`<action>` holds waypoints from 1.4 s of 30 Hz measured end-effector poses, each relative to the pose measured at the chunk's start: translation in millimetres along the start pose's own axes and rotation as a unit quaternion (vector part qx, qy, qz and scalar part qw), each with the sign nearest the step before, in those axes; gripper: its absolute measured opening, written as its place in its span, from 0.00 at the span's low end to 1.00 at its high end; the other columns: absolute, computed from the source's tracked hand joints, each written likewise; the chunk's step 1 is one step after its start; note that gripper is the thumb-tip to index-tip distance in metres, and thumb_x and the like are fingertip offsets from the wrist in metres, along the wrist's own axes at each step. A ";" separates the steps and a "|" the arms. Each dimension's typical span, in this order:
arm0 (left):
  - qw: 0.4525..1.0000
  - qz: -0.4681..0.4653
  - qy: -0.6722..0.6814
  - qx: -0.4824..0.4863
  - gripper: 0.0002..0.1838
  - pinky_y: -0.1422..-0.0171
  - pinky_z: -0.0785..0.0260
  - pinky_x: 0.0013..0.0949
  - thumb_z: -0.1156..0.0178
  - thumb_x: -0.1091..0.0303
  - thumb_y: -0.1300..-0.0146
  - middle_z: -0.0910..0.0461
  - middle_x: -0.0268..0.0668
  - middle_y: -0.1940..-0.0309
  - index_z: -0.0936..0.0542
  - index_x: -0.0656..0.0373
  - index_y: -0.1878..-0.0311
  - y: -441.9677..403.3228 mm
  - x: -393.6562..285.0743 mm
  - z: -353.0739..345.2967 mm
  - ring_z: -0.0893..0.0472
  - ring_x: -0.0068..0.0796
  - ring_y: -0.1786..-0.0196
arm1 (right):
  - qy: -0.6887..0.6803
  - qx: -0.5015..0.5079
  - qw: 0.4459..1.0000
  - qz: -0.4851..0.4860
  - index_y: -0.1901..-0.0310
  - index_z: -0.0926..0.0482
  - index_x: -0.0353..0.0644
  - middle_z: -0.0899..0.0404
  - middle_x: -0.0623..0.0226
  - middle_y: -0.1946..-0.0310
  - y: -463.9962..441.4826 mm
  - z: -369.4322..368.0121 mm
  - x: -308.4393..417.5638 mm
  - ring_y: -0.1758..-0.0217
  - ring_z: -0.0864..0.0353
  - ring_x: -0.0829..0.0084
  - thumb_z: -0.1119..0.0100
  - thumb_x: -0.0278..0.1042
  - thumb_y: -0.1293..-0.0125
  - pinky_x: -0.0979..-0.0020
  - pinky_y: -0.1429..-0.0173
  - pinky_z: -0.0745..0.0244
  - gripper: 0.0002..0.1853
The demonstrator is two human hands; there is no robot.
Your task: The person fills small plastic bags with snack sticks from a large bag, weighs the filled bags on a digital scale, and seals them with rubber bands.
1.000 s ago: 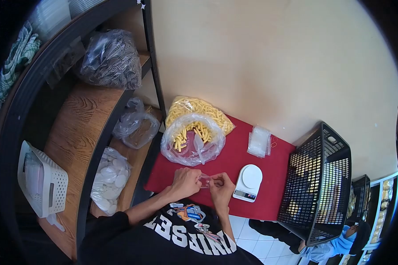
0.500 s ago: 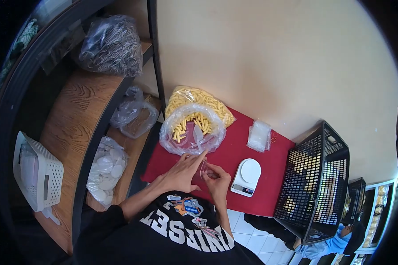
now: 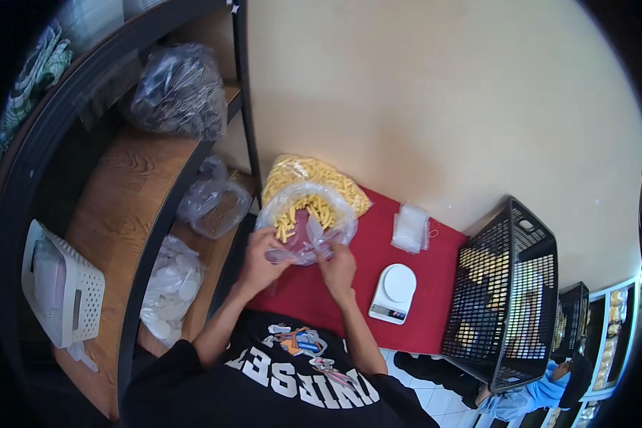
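A large clear plastic bag (image 3: 344, 222) stands with its mouth spread, holding yellow stick-shaped snacks (image 3: 322, 212) and a pale scoop (image 3: 314, 227). My left hand (image 3: 262, 258) is at the front left of the mouth, thumb and fingers closed on clear plastic. On the front right, beside the scoop's handle, my right hand (image 3: 338, 269) has its fingers closed on clear plastic too. Whether this plastic is the large bag's rim or a small bag is unclear. Right of my hands lies a white kitchen scale (image 3: 398, 289).
Behind the open bag lies a full bag of yellow snacks (image 3: 314, 170). Small clear bags (image 3: 411, 228) are stacked on the red tabletop (image 3: 424, 299). A black crate (image 3: 503, 292) stands at right, a wooden shelf (image 3: 132, 185) at left. A person (image 3: 542, 392) is beyond the crate.
My hands, close together over a small clear bag before, have moved apart and forward to the large bag's mouth. The view has shifted slightly.
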State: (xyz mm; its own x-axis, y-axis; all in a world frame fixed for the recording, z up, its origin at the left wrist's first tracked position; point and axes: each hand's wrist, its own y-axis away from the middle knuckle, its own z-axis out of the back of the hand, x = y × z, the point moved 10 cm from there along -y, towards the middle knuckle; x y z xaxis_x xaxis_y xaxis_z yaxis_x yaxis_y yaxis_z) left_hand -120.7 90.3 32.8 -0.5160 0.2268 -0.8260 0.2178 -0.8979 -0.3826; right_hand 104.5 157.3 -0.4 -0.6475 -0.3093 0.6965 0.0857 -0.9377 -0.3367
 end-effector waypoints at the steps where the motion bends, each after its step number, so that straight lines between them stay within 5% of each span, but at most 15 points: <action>1: 1.000 0.000 -0.013 -0.027 0.22 0.30 0.35 0.51 0.14 0.66 0.61 0.26 0.48 0.37 0.19 0.57 0.66 -6.1 0.7 12.5 0.27 0.51 0.32 | 0.074 0.040 0.995 0.047 0.60 0.14 0.34 0.16 0.48 0.65 0.8 -11.8 7.7 0.64 0.15 0.48 0.30 0.34 0.38 0.51 0.59 0.19 0.12; 3: 0.991 0.017 -0.117 -0.055 0.23 0.27 0.36 0.52 0.13 0.64 0.63 0.32 0.53 0.32 0.19 0.56 0.67 -15.9 12.3 28.4 0.31 0.55 0.29 | 0.109 0.083 0.990 0.019 0.57 0.13 0.35 0.15 0.46 0.63 2.3 -28.4 -1.1 0.62 0.14 0.46 0.32 0.35 0.37 0.50 0.57 0.19 0.13; 6: 0.997 0.049 -0.066 -0.013 0.22 0.34 0.28 0.46 0.13 0.63 0.59 0.24 0.48 0.40 0.19 0.56 0.67 -22.9 64.6 17.3 0.23 0.44 0.37 | 0.109 0.149 0.982 -0.031 0.56 0.13 0.34 0.14 0.44 0.63 -5.6 -38.2 -22.0 0.59 0.13 0.43 0.36 0.36 0.35 0.51 0.54 0.18 0.14; 8: 0.916 0.277 0.259 0.130 0.21 0.46 0.23 0.37 0.13 0.62 0.55 0.17 0.37 0.55 0.19 0.55 0.68 -9.4 104.3 -24.9 0.18 0.28 0.50 | 0.028 0.181 0.980 -0.081 0.60 0.13 0.32 0.14 0.40 0.66 -8.8 -48.8 -44.6 0.58 0.13 0.41 0.37 0.36 0.35 0.52 0.52 0.17 0.13; 9: 0.916 0.254 0.287 0.122 0.20 0.55 0.25 0.29 0.14 0.62 0.51 0.18 0.28 0.66 0.19 0.55 0.67 -12.6 75.7 -22.6 0.21 0.17 0.60 | -0.020 0.121 0.992 -0.039 0.66 0.13 0.30 0.14 0.43 0.72 -12.5 -39.8 -47.3 0.69 0.11 0.50 0.37 0.35 0.35 0.57 0.63 0.19 0.13; 11: 0.950 0.176 0.226 0.123 0.20 0.57 0.28 0.28 0.14 0.62 0.52 0.19 0.28 0.66 0.19 0.56 0.66 -10.1 79.9 -32.5 0.22 0.18 0.60 | -0.186 0.235 0.914 -0.275 0.72 0.16 0.30 0.17 0.55 0.80 -1.6 -43.8 -75.9 0.80 0.18 0.67 0.36 0.33 0.35 0.66 0.75 0.28 0.14; 14: 0.961 0.165 0.155 0.157 0.14 0.50 0.23 0.29 0.21 0.72 0.43 0.15 0.33 0.61 0.19 0.59 0.61 -4.7 55.3 -32.0 0.17 0.20 0.55 | -0.137 0.233 0.912 -0.308 0.69 0.13 0.31 0.18 0.63 0.82 -5.0 -12.6 -58.2 0.82 0.22 0.76 0.39 0.34 0.34 0.69 0.77 0.30 0.14; 18: 0.946 0.175 0.222 0.159 0.15 0.51 0.25 0.26 0.20 0.71 0.44 0.16 0.32 0.61 0.20 0.60 0.61 6.0 43.1 -37.0 0.19 0.18 0.57 | -0.123 0.189 0.923 -0.312 0.66 0.12 0.29 0.17 0.60 0.81 -7.4 -16.3 -66.1 0.79 0.20 0.74 0.38 0.34 0.35 0.68 0.75 0.29 0.13; 20: 0.944 0.176 0.223 0.167 0.16 0.51 0.26 0.26 0.20 0.71 0.44 0.16 0.32 0.61 0.21 0.60 0.61 10.4 49.4 -40.4 0.19 0.18 0.57 | -0.196 0.090 0.932 -0.292 0.73 0.15 0.32 0.24 0.70 0.83 -12.6 -36.6 -98.0 0.85 0.31 0.78 0.38 0.30 0.33 0.70 0.80 0.40 0.13; 24: 0.927 0.201 0.274 0.160 0.20 0.59 0.33 0.26 0.15 0.61 0.50 0.21 0.27 0.67 0.20 0.56 0.65 12.5 46.4 -43.6 0.25 0.16 0.63 | -0.299 0.046 0.905 -0.300 0.71 0.14 0.29 0.25 0.71 0.83 -19.5 -64.5 -103.9 0.84 0.31 0.79 0.37 0.32 0.33 0.69 0.80 0.40 0.14; 26: 0.932 0.183 0.268 0.164 0.20 0.60 0.33 0.26 0.15 0.62 0.50 0.21 0.26 0.67 0.20 0.56 0.65 9.6 39.7 -43.7 0.25 0.15 0.63 | -0.216 0.095 0.940 -0.245 0.63 0.12 0.29 0.17 0.56 0.79 -34.2 -63.7 -80.9 0.74 0.18 0.71 0.37 0.35 0.34 0.64 0.65 0.25 0.14; 31: 0.892 0.226 0.353 0.169 0.19 0.59 0.33 0.23 0.17 0.65 0.47 0.21 0.27 0.66 0.22 0.56 0.65 2.3 29.9 -40.6 0.24 0.14 0.62 | -0.049 0.006 0.980 -0.193 0.70 0.14 0.29 0.19 0.45 0.80 -71.7 -36.0 -65.7 0.72 0.14 0.62 0.38 0.36 0.33 0.58 0.62 0.24 0.16; 37: 0.895 0.222 0.340 0.182 0.18 0.54 0.29 0.24 0.18 0.67 0.46 0.19 0.29 0.63 0.21 0.57 0.63 -10.4 12.1 -34.4 0.21 0.16 0.58 | -0.124 0.011 0.973 -0.193 0.70 0.14 0.29 0.19 0.53 0.82 -77.3 -73.0 -93.3 0.79 0.19 0.66 0.38 0.36 0.33 0.58 0.68 0.27 0.16; 40: 0.898 0.220 0.339 0.173 0.18 0.54 0.29 0.25 0.18 0.67 0.45 0.19 0.31 0.62 0.21 0.58 0.62 -9.2 18.5 -36.0 0.21 0.17 0.59 | -0.250 0.142 0.910 -0.299 0.66 0.12 0.28 0.20 0.61 0.81 -61.8 -109.7 -111.4 0.79 0.21 0.72 0.39 0.33 0.29 0.66 0.74 0.28 0.15; 42: 0.908 0.214 0.320 0.166 0.18 0.55 0.29 0.25 0.18 0.66 0.46 0.18 0.32 0.62 0.21 0.58 0.62 -14.4 24.2 -36.7 0.21 0.17 0.59 | -0.231 -0.003 0.941 -0.248 0.70 0.14 0.29 0.23 0.66 0.84 -69.6 -91.9 -105.2 0.83 0.26 0.77 0.40 0.31 0.28 0.71 0.80 0.36 0.15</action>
State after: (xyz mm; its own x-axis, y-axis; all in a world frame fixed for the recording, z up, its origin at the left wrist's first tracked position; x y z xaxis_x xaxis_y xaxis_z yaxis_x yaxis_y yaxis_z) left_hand -105.9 122.6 3.1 0.1669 -0.0928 -0.9816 -0.0306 -0.9956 0.0889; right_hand 97.1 269.7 -108.4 -0.2077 0.1283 0.9698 -0.1451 -0.9844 0.0991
